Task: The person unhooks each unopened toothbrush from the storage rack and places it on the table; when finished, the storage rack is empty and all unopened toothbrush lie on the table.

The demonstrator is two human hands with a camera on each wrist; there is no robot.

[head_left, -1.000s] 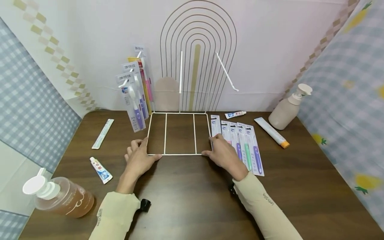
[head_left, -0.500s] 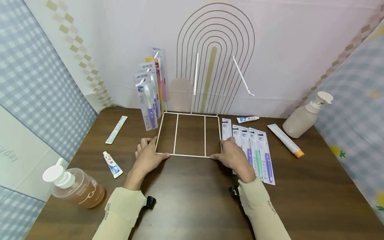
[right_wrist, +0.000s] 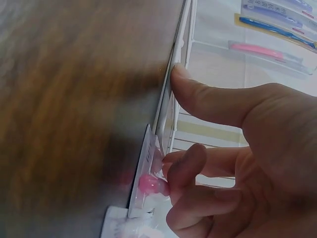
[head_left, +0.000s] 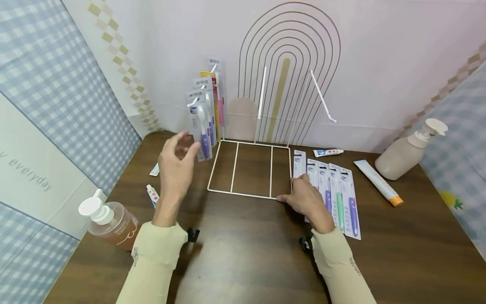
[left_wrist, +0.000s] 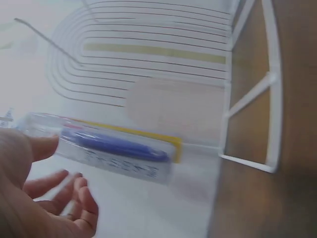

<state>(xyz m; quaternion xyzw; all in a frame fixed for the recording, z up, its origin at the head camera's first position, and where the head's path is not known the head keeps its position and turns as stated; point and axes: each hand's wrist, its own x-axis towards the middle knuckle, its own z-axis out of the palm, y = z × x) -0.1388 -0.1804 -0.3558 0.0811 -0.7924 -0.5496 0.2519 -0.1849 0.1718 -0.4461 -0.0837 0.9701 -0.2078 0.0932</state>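
A white wire display rack [head_left: 243, 194] stands on the table with its base flat and long hooks rising at the back. My right hand [head_left: 303, 196] holds its front right corner, thumb at the front wire and fingers along the side wire. My left hand [head_left: 176, 162] is raised off the rack, fingers loosely bent and holding nothing. Just past its fingertips hang packaged toothbrushes [head_left: 205, 137] on the left hooks. In the left wrist view the nearest toothbrush pack [left_wrist: 114, 146], with a purple handle, appears beside the thumb. The middle and right hooks [head_left: 322, 97] carry nothing.
Several packaged toothbrushes [head_left: 341, 202] lie beside my right hand. A small toothpaste tube [head_left: 328, 152], a white tube with orange cap [head_left: 377, 181] and a pump bottle [head_left: 404, 154] are at right. Left are an amber pump bottle [head_left: 115, 230], another toothpaste tube [head_left: 152, 194] and a slim packet [head_left: 154, 170].
My left hand has let go of the rack's front left corner and risen toward the hanging toothbrushes. The right hand stays at its corner. The head view has shifted.
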